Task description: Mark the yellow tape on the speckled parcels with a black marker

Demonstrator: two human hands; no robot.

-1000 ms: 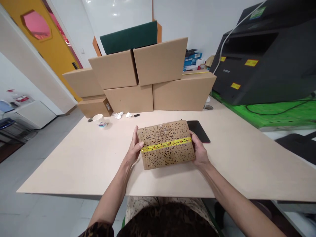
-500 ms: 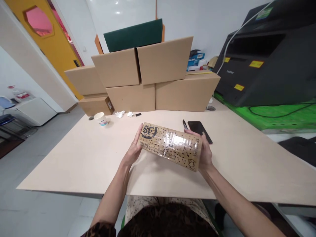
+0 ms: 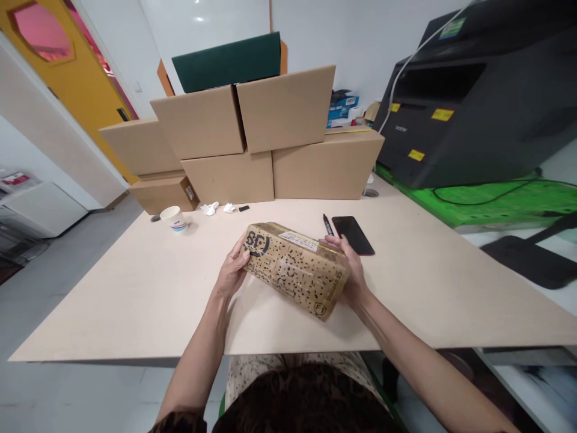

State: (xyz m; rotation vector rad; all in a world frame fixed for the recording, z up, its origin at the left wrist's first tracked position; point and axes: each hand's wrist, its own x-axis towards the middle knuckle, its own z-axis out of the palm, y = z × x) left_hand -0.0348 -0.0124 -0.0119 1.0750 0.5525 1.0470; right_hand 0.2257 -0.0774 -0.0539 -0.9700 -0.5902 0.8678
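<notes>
Brown cardboard, speckled with black marks, takes up both of the person's hands. From the head view, the speckled carton (image 3: 291,273) is in front of the person, tilted, its right end lower than its left, over the near half of the pale tabletop (image 3: 148,300); I can't tell whether its lowest corner touches the wood. The left hand (image 3: 232,269) has the left end, thumb laid on the printed front face near the big letters, the other fingers mostly hidden behind. The right hand (image 3: 355,273) has the other end, its fingers (image 3: 336,240) spread over the top edge, the palm against the side. Both grips are only as wide as the carton allows, and neither hand holds anything else.

The step in hand, as I judge it, is handling the carton between two hands, with the label (image 3: 298,241) on its upper face partly in sight. Any next move calls for even pressure at both ends, since the taped cardboard looks smooth, and for levelling that low right end before it is set down. The black marker (image 3: 327,224) and the dark tablet-like slab (image 3: 354,234) lie just beyond the right hand, so that side wants care
</notes>
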